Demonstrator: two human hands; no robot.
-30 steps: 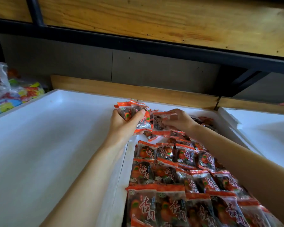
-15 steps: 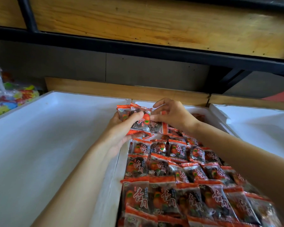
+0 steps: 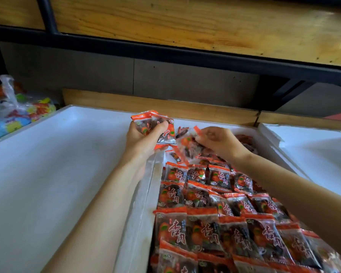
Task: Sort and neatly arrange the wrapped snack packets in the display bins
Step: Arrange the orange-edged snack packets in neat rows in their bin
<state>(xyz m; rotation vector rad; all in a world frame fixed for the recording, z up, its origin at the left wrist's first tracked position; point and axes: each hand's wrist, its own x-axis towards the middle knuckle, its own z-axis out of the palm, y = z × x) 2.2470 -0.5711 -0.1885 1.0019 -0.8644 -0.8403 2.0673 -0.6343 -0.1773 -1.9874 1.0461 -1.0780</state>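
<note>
My left hand (image 3: 144, 140) grips a small stack of red-and-black snack packets (image 3: 156, 125), thumb across their front, held over the far left corner of the middle white foam bin (image 3: 144, 203). Just to its right, my right hand (image 3: 219, 142) pinches one single packet (image 3: 187, 144), tilted, above the loose packets at the bin's far end. Neat overlapping rows of the same packets (image 3: 209, 223) fill the near part of that bin. My right forearm covers part of its right side.
A wide white foam bin (image 3: 47, 174) lies to the left, another white bin (image 3: 313, 150) to the right. A clear bag of colourful sweets (image 3: 14, 113) sits at far left. A wooden ledge (image 3: 165, 105) and dark shelf frame run behind.
My hands, close together at the stack half a second ago, have moved apart. The right hand now holds a single packet to the right and slightly lower. The left hand keeps its stack.
</note>
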